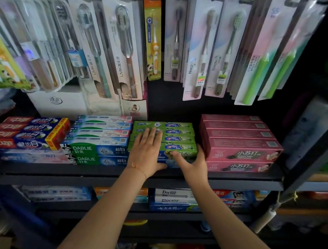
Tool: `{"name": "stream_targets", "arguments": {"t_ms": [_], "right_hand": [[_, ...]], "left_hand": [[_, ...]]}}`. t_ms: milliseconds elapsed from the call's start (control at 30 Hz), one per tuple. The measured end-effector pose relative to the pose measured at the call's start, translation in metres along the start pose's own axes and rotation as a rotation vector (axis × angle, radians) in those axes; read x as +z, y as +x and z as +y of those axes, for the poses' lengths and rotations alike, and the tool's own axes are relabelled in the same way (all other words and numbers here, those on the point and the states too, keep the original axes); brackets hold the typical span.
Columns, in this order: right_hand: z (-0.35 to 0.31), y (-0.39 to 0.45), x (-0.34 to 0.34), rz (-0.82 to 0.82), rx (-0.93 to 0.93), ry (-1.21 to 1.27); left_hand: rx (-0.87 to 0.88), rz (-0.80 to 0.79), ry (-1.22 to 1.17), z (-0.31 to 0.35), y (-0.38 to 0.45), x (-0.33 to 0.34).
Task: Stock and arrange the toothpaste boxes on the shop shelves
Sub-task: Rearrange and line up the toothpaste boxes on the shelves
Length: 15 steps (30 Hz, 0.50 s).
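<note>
- Stack of green cardboard toothpaste boxes (178,138) sits mid-shelf on the black metal shelf (94,172), between the teal-and-blue Darlie toothpaste boxes (100,142) on the left and the pink toothpaste boxes (239,139) on the right.
- Left hand (145,155): grip wide, fingers straight and spread, palm flat on top of the left part of the green stack, pressing or steadying.
- Right hand (194,167): grip loosely open, fingers reaching up at the near right corner of the green stack, touching its front face; holds nothing that I can see.
- Key relation: green boxes lie directly under and just far of both hands; long axis runs left-right along the shelf edge. Both hands are on it, the left further over the top.
- Likely next move: square or push the stack back and line it up with its neighbours.
- Counts: about five green box tops visible, five or six pink, about five Darlie tops plus two front faces, roughly four red-and-blue toothpaste boxes (23,133) far left. Exact totals unclear.
- Carded toothbrush packs (206,40) hang above.
</note>
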State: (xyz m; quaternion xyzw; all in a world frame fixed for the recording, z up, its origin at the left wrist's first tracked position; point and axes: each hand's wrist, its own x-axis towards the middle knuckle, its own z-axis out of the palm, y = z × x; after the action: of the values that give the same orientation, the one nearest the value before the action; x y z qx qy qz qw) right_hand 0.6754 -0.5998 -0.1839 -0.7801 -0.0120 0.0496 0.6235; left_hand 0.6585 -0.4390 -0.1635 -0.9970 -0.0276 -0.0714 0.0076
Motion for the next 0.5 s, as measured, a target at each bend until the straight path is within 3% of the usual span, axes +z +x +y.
{"name": "stream_targets", "arguments": {"t_ms": [500], "right_hand": [[0.0023, 0.0025, 0.0032, -0.027, 0.089, 0.276]], "left_hand": [[0.002, 0.01, -0.008, -0.002, -0.001, 0.0005]]}}
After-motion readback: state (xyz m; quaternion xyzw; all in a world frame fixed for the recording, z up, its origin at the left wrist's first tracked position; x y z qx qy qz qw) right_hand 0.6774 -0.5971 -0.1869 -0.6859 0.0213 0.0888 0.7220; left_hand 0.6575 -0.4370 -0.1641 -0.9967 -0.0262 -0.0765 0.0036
